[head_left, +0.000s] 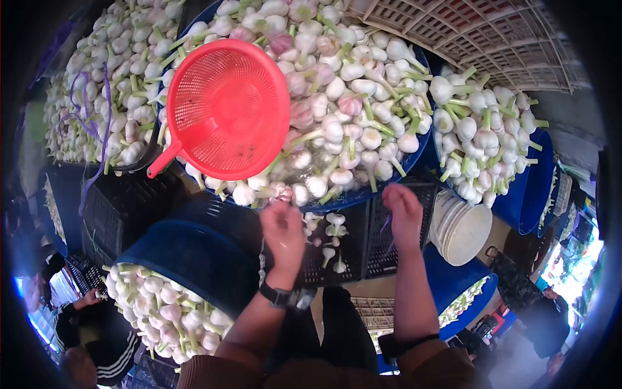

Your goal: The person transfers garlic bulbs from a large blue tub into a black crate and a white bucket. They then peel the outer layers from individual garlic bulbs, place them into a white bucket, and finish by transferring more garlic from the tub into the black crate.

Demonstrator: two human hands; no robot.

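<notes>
My left hand (pixel 283 235), a watch on its wrist, is over the near rim of a large blue tub (pixel 353 198). Its curled fingers are smeared by motion, close to pinkish garlic bulbs. To the right, my right hand (pixel 404 211) is at the same rim, fingers bent and pressed together; what they hold, if anything, is hidden. Garlic bulbs (pixel 334 129) with short green stems fill the tub, with water showing among them. A red plastic colander (pixel 243 107) lies tilted on the bulbs at the left, its handle pointing toward me.
Below my hands, loose garlic bulbs (pixel 335 227) lie on a black crate (pixel 382 256). A tipped blue barrel (pixel 188 249) spills garlic at lower left. White buckets (pixel 465 230) stand at right, below another garlic heap (pixel 483 139). Beige crates (pixel 479 39) are at upper right. People work at both sides.
</notes>
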